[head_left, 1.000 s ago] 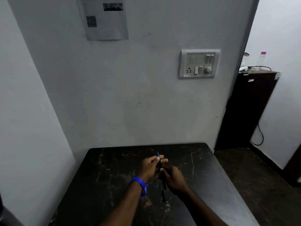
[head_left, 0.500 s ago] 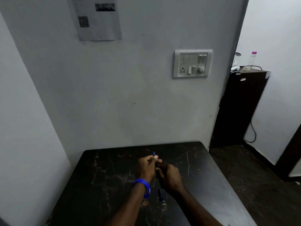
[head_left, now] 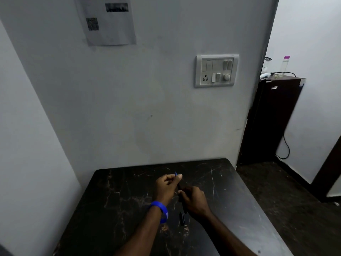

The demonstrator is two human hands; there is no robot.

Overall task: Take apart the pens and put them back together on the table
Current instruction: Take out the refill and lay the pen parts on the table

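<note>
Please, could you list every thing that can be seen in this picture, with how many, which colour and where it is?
table: one, black with pale scratches, in the corner against the wall
pen: one, dark with a blue tip, held between both hands above the table
pen part: one, black, lying on the table near the wrists
paper sheet: one, grey print, on the wall, upper left
switch panel: one, white-grey, on the wall
cabinet: one, dark brown, right of the wall
bottle: one, clear with a pink cap, on the cabinet
wristband: one, blue, left wrist
left hand: pinches the blue tip
right hand: grips the barrel
</note>
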